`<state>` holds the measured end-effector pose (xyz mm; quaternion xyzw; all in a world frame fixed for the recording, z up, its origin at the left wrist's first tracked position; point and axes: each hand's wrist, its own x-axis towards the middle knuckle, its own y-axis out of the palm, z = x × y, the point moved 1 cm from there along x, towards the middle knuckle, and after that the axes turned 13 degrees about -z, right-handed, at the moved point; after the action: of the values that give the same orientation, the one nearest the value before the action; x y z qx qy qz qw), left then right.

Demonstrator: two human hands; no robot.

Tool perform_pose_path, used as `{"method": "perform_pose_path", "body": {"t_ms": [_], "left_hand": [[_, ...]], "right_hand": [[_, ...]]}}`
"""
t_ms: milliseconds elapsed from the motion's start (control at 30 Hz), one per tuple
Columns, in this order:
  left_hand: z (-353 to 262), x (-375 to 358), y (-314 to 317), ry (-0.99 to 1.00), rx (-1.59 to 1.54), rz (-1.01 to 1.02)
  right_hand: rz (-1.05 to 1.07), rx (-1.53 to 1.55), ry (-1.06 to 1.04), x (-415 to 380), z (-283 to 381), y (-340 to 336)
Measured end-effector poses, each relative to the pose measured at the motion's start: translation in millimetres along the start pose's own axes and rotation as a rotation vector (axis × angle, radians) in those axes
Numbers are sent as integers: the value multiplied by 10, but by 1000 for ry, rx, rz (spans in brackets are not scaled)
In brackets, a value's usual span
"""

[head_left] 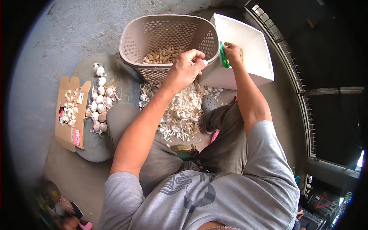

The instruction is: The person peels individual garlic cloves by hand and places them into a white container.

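My left hand [186, 69] is closed in a pinch on a small white garlic clove [204, 63], by the front right corner of a taupe plastic basket [155, 71]. Peeled garlic cloves [163, 55] cover the basket's bottom. Over the left wall of a white box [256, 50], my right hand [233, 53] has its fingers curled, and what they hold is hidden. A green plastic object [224, 57] lies against its left side; its kind does not show. Below the hands is a heap of garlic skins [182, 111].
On the left, whole garlic bulbs [100, 99] lie on a round grey surface [90, 147]. Loose cloves [71, 105] rest on a cardboard piece [63, 132] beside them. A metal grille [312, 126] runs along the right. Part of another person [71, 220] shows at lower left.
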<state>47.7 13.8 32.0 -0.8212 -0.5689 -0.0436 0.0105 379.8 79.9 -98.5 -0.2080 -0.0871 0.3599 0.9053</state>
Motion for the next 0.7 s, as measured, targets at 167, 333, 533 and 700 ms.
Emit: {"method": "perform_pose_path", "body": {"t_ms": [167,333,533,700], "left_hand": [[-20,14,35,-22,-4,19],[-30,32,42,-154,-149,20],[-29,77,-98,-313,-458,-67],[37,172,-199,-405,-729,-73]], "right_hand": [[103,147,181,-104,140,-98],[104,38,199,-179,178,-150],[141,24,225,-129,157,-175],[-138,-267,-471,-126,525,-201]]}}
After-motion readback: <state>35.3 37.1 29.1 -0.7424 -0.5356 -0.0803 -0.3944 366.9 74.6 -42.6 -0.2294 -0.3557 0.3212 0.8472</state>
